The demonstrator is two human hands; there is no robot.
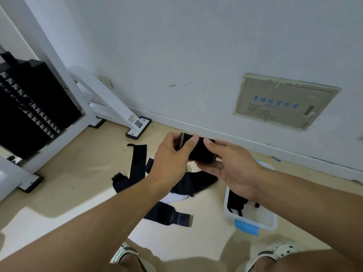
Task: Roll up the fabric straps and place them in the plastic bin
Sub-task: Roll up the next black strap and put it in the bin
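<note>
Head view, centre of frame: rolled black strap [198, 150] held above the floor [78, 160] by both hands. Left hand [169, 160] grips the roll's left end, thumb on top, fingers curled round it; right hand [231, 169] cups the right end from below w/ thumb pressed on the top face. Both grips narrow, closed on the roll. Roll's grey-edged ends show at left & right.

Lower centre: loose straps [135, 165] lie unrolled on the floor, overlapping, partly hidden under the left forearm; one w/ a white section [174, 198], another flat at bottom centre [170, 214].

Lower right: plastic bin [269, 220], white w/ blue clip [246, 226], beneath the right wrist, dark straps inside [235, 201]. Bare floor btwn bin & loose straps.

Upper left: white gym-machine frame [110, 103] & black weight stack [33, 107], feet on floor near the wall's skirting edge. Upper right: wall panel [282, 101].
</note>
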